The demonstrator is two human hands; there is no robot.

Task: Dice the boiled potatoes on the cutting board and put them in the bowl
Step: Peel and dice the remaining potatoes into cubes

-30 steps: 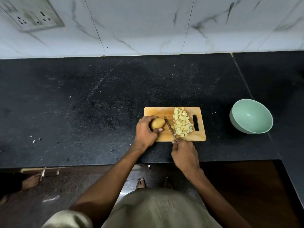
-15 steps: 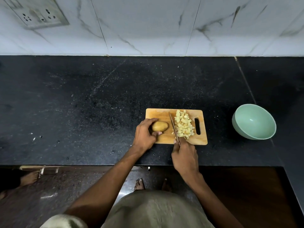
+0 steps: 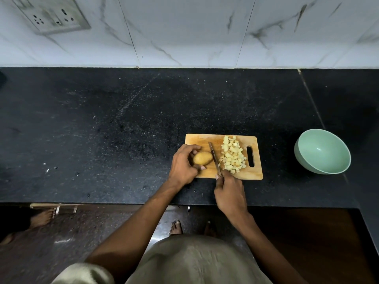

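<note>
- Head view: a wooden cutting board (image 3: 205,141) lies on a black speckled stone surface (image 3: 123,124), near its front edge, with the handle slot on the board's right side.
- The left hand (image 3: 183,166) curls its fingers and thumb round a whole unpeeled boiled potato (image 3: 202,158), which rests on the left part of the board.
- The right hand (image 3: 229,191) grips the handle of a knife (image 3: 215,158); the handle itself is hidden inside the fist.
- The blade runs away from the person across the board, just to the right of the potato and between it and the diced pieces. Whether its edge touches the potato cannot be told.
- A heap of pale yellow potato cubes (image 3: 232,157) sits on the right half of the board, beside the handle slot.
- A pale green bowl (image 3: 323,151) stands on the surface to the right of the board, apart from it, with nothing visible inside.
- Behind the surface rises a white marble-patterned tiled wall (image 3: 205,31), with a switch and socket plate (image 3: 54,15) at upper left.
- Bare feet show on the floor below the surface edge.
</note>
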